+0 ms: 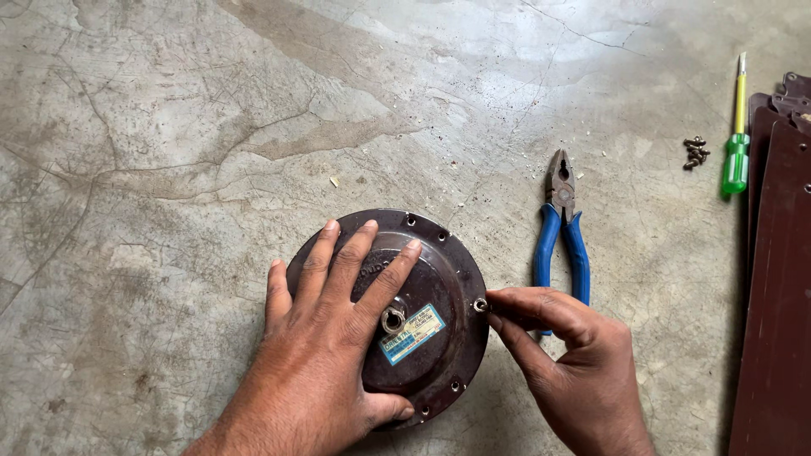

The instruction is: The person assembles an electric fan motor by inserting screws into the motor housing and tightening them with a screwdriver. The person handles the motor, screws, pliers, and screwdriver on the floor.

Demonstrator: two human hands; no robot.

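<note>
A cracked, stained grey concrete floor [211, 127] fills the view. At the far right edge of it, well to the right of the round housing, lie long dark brown flat metal blades [777, 279], stacked and partly cut off by the frame.

The round dark brown metal motor housing [452, 291], dome-shaped with a ring of holes round its rim and a blue and white label near its centre, lies flat on the floor low in the middle of the view. It sits under the left hand and touches the fingertips of the right.

The left hand [325, 338] is spread open and pressed flat on the housing's left half, fingers splayed across the dome, thumb hooked at the lower rim; it grips nothing, only bears down. The right hand [566, 363] comes in from the housing's right side, its thumb and forefinger pinched together on a small silver screw [481, 305] seated at the housing's right rim; the other fingers are curled in.

Just right of the housing, above the right hand, lie blue-handled steel pliers [562, 232], jaws pointing away. Further right of the housing lies a green and yellow handled screwdriver [737, 135], and beside it a small heap of dark loose screws [695, 153].
</note>
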